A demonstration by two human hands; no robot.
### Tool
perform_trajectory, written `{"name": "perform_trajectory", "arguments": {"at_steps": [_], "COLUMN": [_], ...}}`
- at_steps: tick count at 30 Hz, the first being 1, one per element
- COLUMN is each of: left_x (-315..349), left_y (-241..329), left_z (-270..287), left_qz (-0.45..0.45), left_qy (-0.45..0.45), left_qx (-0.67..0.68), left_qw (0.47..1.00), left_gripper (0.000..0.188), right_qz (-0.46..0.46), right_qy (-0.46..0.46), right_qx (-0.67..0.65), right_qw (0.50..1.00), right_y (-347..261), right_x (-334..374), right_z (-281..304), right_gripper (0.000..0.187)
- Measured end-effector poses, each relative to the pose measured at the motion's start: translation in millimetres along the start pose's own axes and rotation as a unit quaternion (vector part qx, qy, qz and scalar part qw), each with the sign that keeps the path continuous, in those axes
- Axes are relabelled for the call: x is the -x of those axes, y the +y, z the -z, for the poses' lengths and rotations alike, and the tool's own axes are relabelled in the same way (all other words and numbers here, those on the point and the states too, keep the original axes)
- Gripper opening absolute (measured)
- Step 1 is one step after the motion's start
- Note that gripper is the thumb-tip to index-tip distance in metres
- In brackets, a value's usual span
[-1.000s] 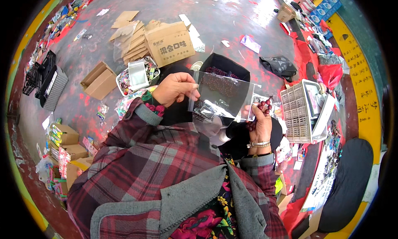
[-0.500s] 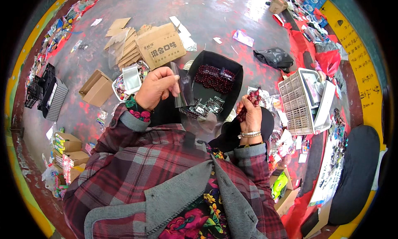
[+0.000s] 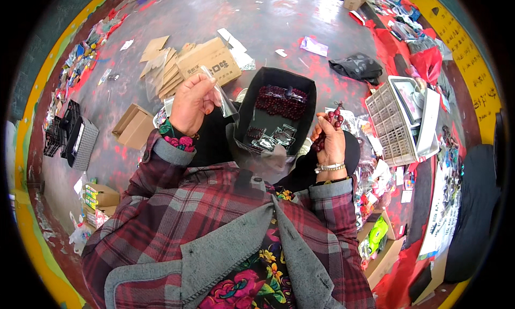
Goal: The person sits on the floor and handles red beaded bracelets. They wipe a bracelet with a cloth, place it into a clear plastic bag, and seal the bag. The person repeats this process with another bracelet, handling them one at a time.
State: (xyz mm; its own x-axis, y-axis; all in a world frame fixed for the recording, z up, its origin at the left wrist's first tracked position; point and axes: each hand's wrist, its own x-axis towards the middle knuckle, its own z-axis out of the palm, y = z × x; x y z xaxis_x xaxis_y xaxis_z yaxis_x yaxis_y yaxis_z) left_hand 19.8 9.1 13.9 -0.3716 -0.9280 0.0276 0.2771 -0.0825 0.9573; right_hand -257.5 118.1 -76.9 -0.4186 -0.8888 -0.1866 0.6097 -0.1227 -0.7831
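Note:
Between the thumb and fingers of my left hand (image 3: 193, 102) is a small clear plastic bag (image 3: 226, 101), pinched at its upper edge and hanging down. My right hand (image 3: 329, 143) is closed around a dark red bead bracelet (image 3: 336, 117); part of it sticks up past the fingers and the rest is mostly hidden in the palm. Between the hands stands a black open box (image 3: 307, 86). Strings of dark red beads (image 3: 280, 102) lie in its far half, and several small clear packets (image 3: 274, 137) lie in its near half.
Flattened cardboard (image 3: 212, 62) lies beyond my left hand, with an open carton (image 3: 131, 124) farther left. A white plastic basket (image 3: 386, 129) stands to the right, near a black bag (image 3: 355, 69). Dark baskets (image 3: 80, 140) are at far left.
The plastic bag has tilted and shifted slightly left with my left hand. My right hand has moved a little right with the bracelet. The view has shifted slightly.

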Motion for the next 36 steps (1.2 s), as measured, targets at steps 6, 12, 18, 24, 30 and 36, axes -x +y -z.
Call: {"name": "perform_trajectory", "arguments": {"at_steps": [6, 12, 18, 24, 30, 36], "left_x": [-6.8, -33.6, -80.8, -123.6, -129.6, -134.0], "left_y": [-10.7, -41.4, -60.4, -82.8, -80.8, -88.7], "left_z": [10.9, 11.3, -4.7, -14.0, -31.5, -30.3], "left_qz": [0.034, 0.086, 0.152, 0.217, 0.243, 0.083], "left_qy": [0.017, -0.008, -0.001, -0.004, 0.008, 0.071], "left_qx": [0.015, 0.047, 0.131, 0.206, 0.173, 0.107], "left_qw": [0.999, 0.995, 0.980, 0.954, 0.954, 0.988], "left_gripper": [0.010, 0.014, 0.011, 0.009, 0.026, 0.020], "right_qz": [-0.014, -0.037, 0.211, 0.300, 0.097, -0.032], "right_qy": [-0.022, -0.109, -0.186, -0.129, -0.026, 0.021], "right_qx": [0.080, 0.233, 0.478, 0.484, 0.320, 0.123], "right_qw": [0.996, 0.966, 0.832, 0.812, 0.942, 0.992], "right_y": [8.9, 9.5, 11.2, 15.4, 19.7, 8.6], "right_x": [-5.3, -12.4, -43.0, -83.9, -104.1, -115.2], "right_z": [-13.3, -53.8, -94.4, -108.3, -89.3, -79.6], "right_gripper": [0.004, 0.009, 0.039, 0.024, 0.006, 0.004]}}
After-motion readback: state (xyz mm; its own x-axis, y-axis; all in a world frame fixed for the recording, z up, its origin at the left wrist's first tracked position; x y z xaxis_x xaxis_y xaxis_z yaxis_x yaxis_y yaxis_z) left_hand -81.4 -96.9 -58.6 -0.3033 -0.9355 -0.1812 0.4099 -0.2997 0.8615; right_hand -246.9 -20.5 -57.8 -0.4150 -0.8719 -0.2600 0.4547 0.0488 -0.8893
